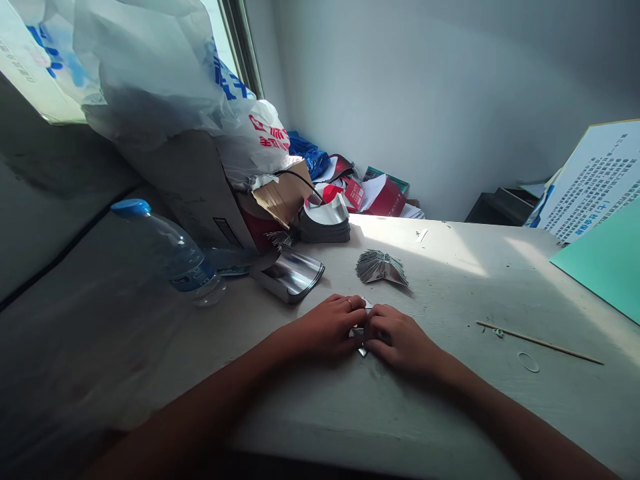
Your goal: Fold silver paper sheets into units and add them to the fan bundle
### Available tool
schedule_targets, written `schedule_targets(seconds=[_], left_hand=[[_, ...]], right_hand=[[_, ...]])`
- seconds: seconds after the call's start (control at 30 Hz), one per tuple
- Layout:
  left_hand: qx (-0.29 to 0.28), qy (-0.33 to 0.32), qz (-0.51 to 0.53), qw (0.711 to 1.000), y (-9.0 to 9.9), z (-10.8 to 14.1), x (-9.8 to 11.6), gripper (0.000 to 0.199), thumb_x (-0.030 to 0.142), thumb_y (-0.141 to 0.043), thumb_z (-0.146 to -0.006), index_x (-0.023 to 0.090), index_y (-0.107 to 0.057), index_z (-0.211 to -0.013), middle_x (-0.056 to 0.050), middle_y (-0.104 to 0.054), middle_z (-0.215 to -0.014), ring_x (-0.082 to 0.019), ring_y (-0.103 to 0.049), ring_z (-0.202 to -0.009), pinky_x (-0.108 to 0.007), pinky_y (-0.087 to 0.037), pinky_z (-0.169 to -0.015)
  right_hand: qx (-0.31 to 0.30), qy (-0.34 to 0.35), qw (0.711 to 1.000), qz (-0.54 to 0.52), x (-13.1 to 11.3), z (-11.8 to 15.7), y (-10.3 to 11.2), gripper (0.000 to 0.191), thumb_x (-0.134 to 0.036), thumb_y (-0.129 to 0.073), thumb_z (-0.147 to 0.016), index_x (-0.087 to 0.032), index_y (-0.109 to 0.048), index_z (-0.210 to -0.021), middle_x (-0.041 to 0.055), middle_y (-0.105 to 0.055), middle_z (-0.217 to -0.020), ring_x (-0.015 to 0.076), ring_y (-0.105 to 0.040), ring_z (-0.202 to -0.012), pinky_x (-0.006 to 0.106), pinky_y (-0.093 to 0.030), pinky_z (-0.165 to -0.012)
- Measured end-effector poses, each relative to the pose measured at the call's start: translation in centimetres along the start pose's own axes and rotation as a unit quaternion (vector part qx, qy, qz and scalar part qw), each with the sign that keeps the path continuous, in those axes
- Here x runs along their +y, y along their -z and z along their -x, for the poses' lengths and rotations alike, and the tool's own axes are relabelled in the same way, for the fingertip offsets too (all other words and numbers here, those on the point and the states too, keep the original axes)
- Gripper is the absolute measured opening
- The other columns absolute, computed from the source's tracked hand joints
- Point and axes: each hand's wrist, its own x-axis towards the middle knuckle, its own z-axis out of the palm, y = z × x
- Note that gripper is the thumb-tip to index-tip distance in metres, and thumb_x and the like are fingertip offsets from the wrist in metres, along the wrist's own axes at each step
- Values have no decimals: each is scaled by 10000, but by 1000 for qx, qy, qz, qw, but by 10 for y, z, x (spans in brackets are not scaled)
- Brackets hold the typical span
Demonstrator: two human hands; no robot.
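On the white table, my left hand (333, 328) and my right hand (399, 337) meet over a small piece of shiny silver foil paper (363, 352). Fingers of both hands are closed on it, and they cover most of the piece. A ring shows on a finger of the left hand. Just beyond the hands rests a fanned bundle of folded silver pieces (383, 268). To the left of it lies a curled stack of silver foil sheets (295, 272), and a taller curved stack (325, 225) stands behind that.
A plastic bottle (193, 270) with a blue cap leans at left, near a cardboard box (200, 193) under plastic bags (165, 73). A thin wooden stick (545, 343) and a rubber band (528, 362) lie at right. A green board (607, 260) stands at the right edge.
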Motion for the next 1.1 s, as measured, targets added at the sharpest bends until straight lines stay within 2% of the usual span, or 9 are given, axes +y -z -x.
schedule_targets(seconds=[0.6,1.1], left_hand=[[-10,22,22,999,0,-1,0,201,362,-604,-933,211,-590,-1064,-94,-569,-1298,-256,-554,-1184,-380,-409,-1014],[-16,81,51,995,-4,-5,3,185,353,-669,-901,216,-573,-981,-54,-581,-1202,-228,-549,-1118,-349,-404,-966]], right_hand=[[-6,-26,1000,2,-1,-2,-2,138,-138,-671,-822,-186,-545,-795,35,-576,-942,202,-514,-910,332,-435,-794],[-14,-46,999,1,-2,-2,1,163,-157,-722,-830,-182,-562,-844,36,-572,-958,198,-515,-900,319,-430,-790]])
